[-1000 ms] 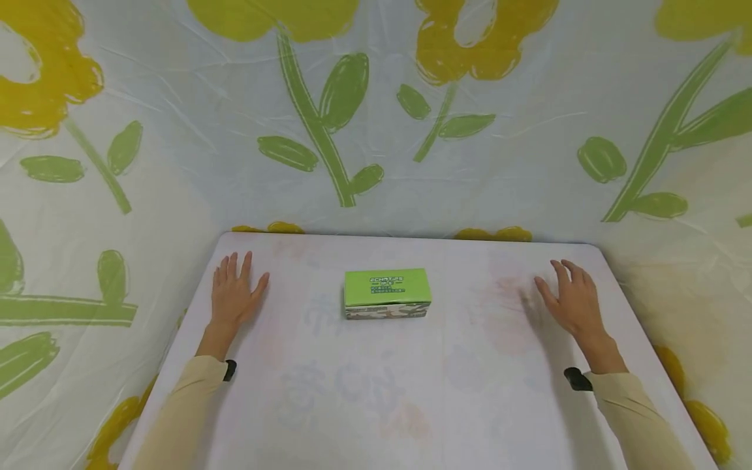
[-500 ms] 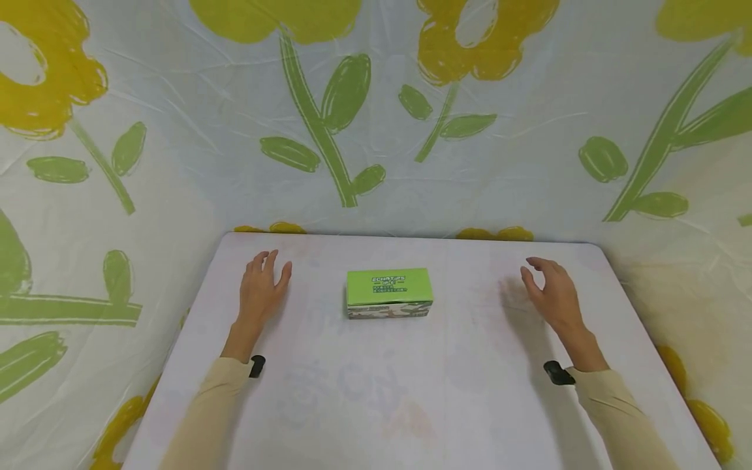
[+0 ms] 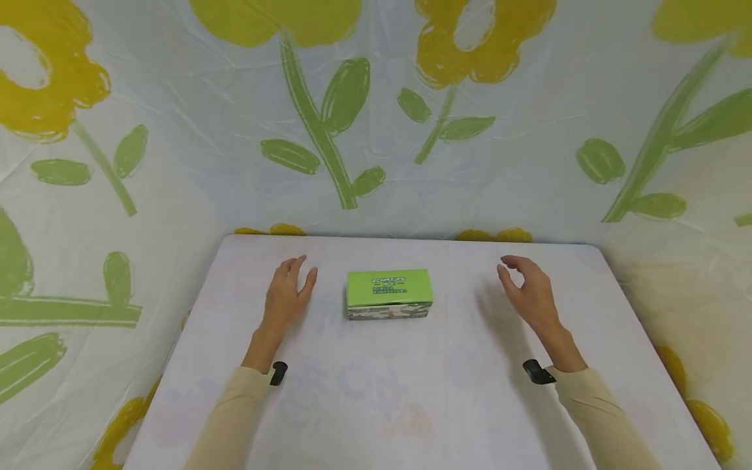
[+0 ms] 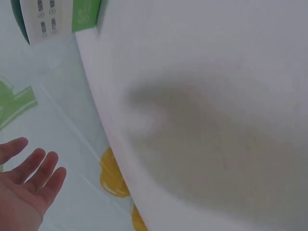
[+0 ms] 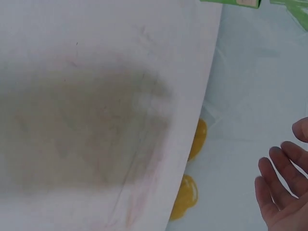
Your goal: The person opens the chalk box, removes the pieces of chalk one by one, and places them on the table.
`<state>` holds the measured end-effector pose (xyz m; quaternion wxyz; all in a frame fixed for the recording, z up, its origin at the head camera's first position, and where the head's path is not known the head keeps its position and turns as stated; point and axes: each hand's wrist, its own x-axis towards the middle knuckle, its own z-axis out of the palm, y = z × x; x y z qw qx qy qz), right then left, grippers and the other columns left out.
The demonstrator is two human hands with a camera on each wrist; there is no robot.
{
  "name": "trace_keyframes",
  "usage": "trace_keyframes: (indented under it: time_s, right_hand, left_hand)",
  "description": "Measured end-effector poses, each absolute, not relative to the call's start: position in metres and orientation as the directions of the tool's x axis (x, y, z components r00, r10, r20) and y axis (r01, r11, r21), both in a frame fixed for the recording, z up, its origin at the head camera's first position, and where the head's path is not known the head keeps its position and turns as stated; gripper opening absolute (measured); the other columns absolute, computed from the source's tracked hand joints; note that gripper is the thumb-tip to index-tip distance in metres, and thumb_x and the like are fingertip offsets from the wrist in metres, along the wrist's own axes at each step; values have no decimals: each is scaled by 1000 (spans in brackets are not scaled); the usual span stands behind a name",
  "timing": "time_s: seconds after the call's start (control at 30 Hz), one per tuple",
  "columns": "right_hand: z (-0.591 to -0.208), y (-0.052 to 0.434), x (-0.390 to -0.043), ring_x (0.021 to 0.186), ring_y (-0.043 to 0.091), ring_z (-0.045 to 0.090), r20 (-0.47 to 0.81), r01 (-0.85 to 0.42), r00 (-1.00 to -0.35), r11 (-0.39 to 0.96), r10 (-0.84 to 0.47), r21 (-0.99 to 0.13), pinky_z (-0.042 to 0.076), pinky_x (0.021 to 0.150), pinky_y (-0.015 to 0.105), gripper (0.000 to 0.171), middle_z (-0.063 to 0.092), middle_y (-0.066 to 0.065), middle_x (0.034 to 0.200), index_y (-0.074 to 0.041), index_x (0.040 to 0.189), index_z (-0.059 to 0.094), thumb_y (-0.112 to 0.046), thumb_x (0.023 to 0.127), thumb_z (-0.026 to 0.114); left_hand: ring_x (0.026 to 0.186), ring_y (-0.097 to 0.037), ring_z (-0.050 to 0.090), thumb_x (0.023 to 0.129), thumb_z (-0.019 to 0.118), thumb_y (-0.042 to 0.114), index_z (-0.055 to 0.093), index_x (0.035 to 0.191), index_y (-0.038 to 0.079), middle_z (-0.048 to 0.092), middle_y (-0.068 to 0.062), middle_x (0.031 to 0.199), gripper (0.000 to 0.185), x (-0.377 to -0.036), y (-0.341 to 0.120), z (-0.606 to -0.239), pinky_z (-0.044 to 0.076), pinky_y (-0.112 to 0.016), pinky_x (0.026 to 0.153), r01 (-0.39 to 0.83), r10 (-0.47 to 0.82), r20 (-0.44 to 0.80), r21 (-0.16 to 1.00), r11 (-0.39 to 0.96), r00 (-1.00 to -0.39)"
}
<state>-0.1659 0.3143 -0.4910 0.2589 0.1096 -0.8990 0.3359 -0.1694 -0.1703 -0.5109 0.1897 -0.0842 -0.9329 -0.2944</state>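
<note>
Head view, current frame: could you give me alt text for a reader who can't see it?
A rectangular green-topped cardboard box with printed lettering sits on a white tabletop; a person's bare left grip and bare right grip flank it, both relaxed, neither touching it. White fabric printed with yellow-and-green flowers hangs behind.

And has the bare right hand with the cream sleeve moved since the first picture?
Yes. In the head view, the right hand has moved left, toward the green rectangular cardboard box, which has stayed put on the white table.
</note>
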Motion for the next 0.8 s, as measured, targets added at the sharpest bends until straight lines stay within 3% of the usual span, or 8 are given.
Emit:
trace_keyframes:
  time_s: [0.13, 0.33, 0.7, 0.8]
  right_hand:
    - [-491, 302, -166, 103, 35, 65, 532, -397, -846, 706, -33, -587, 42, 94, 16, 23, 71, 20, 111, 6, 118, 69, -5, 97, 69]
    - [-488, 285, -168, 105, 35, 65, 502, -387, -865, 674, -29, -629, 38, 95, 8, 23, 71, 19, 114, 5, 119, 68, -6, 98, 69]
    - [-486, 251, -168, 110, 32, 64, 416, -347, -908, 657, -56, -669, 37, 97, 7, 26, 70, 16, 119, 1, 123, 67, -13, 101, 67]
    - [-486, 243, -168, 111, 30, 64, 382, -328, -922, 656, -65, -680, 41, 100, 14, 27, 70, 15, 121, 0, 124, 67, -15, 101, 67]
  left_hand:
    - [124, -39, 56, 107, 56, 39, 57, 141, 0, 57, -23, 134, 52, -165, -159, -513, 48, -54, 104, 262, 62, 351, 558, 787, -934]
    - [125, -32, 55, 107, 52, 48, 52, 146, 5, 53, -17, 141, 58, -161, -140, -516, 48, -52, 105, 262, 115, 259, 656, 708, -959]
    - [111, -23, 55, 102, 56, 56, 47, 150, 7, 52, -14, 143, 69, -153, -119, -527, 52, -44, 91, 251, 194, 172, 802, 541, -966]
    - [111, -23, 54, 98, 62, 58, 45, 152, 8, 50, -13, 144, 76, -152, -116, -530, 51, -43, 89, 230, 205, 141, 824, 517, -969]
